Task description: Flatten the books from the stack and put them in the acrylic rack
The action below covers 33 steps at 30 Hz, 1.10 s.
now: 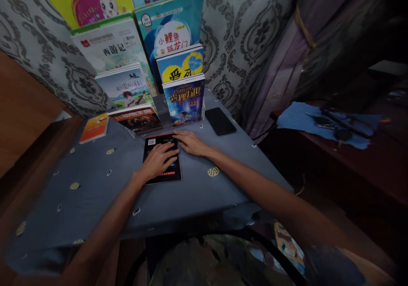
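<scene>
A black book (162, 177) with a barcode at its upper left lies flat on the table. Across its cover rests my left hand (159, 160), palm down with the fingers spread. My right hand (190, 143) reaches to the book's top right corner, its fingers stretched out flat and touching the edge there. Just behind the book stand a dark blue book (185, 101) and, to the left, a book with an animal's face on a dark cover (138, 120).
A tiered rack of upright picture books (113, 43) rises at the back. A black phone (219, 121) lies right of it, an orange book (94, 128) left of it. On a side surface at right, a blue cloth (293, 118) holds glasses and keys. The patterned tablecloth (95, 192) hangs over the front edge.
</scene>
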Tool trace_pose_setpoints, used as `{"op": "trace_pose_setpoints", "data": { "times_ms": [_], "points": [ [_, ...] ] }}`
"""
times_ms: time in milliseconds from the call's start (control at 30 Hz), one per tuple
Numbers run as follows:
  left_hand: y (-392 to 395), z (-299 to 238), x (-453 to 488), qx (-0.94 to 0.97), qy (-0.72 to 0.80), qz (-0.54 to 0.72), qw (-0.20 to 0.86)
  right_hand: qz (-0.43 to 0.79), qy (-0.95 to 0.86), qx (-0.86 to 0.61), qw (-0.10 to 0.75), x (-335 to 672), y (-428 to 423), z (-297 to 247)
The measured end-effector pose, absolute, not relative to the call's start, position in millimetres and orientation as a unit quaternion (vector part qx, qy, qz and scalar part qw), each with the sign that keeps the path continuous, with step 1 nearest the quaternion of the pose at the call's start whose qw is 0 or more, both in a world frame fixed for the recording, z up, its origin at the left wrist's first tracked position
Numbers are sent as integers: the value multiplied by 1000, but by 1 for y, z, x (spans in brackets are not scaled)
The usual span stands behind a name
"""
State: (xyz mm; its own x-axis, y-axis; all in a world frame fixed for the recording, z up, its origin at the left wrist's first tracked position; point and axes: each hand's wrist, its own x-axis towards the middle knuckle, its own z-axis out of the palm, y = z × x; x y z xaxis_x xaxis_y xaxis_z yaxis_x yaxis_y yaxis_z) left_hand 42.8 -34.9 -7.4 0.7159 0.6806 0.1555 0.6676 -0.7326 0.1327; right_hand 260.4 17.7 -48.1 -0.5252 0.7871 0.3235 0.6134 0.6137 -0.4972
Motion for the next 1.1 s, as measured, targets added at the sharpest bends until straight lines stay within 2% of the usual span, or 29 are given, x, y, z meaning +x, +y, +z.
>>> {"op": "trace_pose_setpoints", "data": {
  "times_ms": [267,567,867,1100],
  "points": [
    [-79,-13,37,929,351,106,52,169,-851,-419,265,260,16,-47],
    [-83,6,44,927,357,104,45,179,-844,-427,271,259,17,-41],
    [-80,6,48,857,507,54,-78,313,-802,-376,343,256,5,-28],
    [-80,8,63,841,528,9,-113,348,-784,-373,352,252,-1,-29]
  ]
}}
